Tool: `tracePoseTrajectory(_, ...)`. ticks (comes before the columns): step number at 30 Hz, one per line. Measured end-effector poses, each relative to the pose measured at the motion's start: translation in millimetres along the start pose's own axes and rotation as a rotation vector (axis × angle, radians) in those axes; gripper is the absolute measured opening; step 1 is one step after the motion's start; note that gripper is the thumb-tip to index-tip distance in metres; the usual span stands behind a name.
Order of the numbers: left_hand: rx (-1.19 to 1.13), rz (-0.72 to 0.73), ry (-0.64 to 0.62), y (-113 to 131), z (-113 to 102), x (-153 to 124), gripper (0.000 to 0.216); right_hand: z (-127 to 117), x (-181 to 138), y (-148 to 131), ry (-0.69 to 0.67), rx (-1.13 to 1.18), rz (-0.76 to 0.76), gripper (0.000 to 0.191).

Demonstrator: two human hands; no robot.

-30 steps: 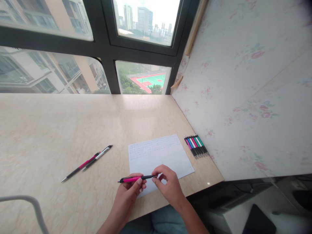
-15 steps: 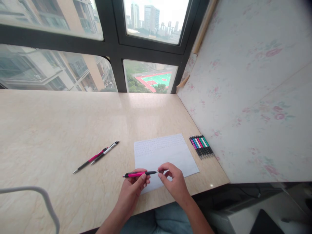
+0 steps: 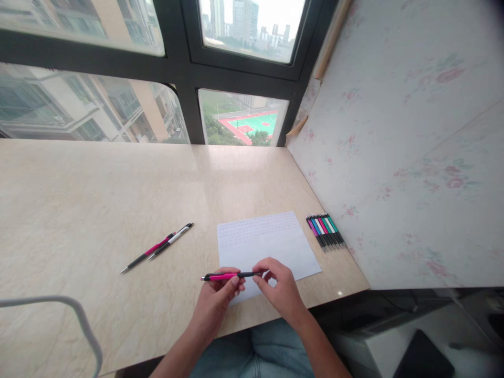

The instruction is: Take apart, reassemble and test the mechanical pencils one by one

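A pink and black pen (image 3: 226, 275) lies level between both hands, just above the near edge of a white sheet of paper (image 3: 268, 244) with faint writing along its top. My left hand (image 3: 220, 299) pinches the pink barrel with fingers closed. My right hand (image 3: 277, 286) pinches the black tip end, its fingers curled round it. Both hands hover over the beige marble-look desk (image 3: 98, 199).
Two pens (image 3: 157, 247), one pink and one white, lie side by side left of the paper. A row of several coloured pens (image 3: 326, 231) rests by the flowered wall (image 3: 394, 131) on the right. A window (image 3: 157, 68) spans the back. A grey curved bar (image 3: 79, 320) sits at lower left.
The camera view shifted slightly, so everything sits a little higher and further right. Both hands keep hold of the pen, and the right fingers have closed in on its tip.
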State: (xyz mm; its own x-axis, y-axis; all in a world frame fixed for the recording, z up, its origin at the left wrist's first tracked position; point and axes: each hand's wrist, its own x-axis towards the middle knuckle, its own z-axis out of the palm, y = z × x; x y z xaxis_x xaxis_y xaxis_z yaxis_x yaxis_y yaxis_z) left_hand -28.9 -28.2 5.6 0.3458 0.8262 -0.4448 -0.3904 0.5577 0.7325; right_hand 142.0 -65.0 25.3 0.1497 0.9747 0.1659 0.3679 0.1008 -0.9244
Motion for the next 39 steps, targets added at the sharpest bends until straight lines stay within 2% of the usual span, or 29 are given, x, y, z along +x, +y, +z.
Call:
tracePoseTrajectory(11,-0.016,0.007,0.047,3.3,-0.9,1.0,0.032,-8.6,-0.7,4.2,0.015,-0.004,0.060,0.009)
tracePoseTrajectory(17,-0.038,-0.012,0.086,4.1,-1.4,1.4,0.034,-15.2,2.4,12.0,0.105,-0.032,0.127,0.012)
tracePoseTrajectory(26,-0.031,-0.022,0.125,4.1,-2.5,4.9,0.039,-36.1,2.8,37.7,0.254,-0.099,0.257,0.018)
tracePoseTrajectory(30,-0.050,-0.022,0.125,3.5,-2.1,3.1,0.039,-28.1,2.6,39.5,0.212,-0.126,0.215,0.016)
tracePoseTrajectory(36,-0.071,0.003,0.116,6.2,-1.3,1.1,0.035,-6.6,22.6,35.3,0.092,-0.294,0.001,0.016)
tracePoseTrajectory(39,-0.075,0.014,0.127,9.7,2.0,0.4,0.035,-0.6,35.3,36.2,0.073,-0.407,-0.052,0.018)
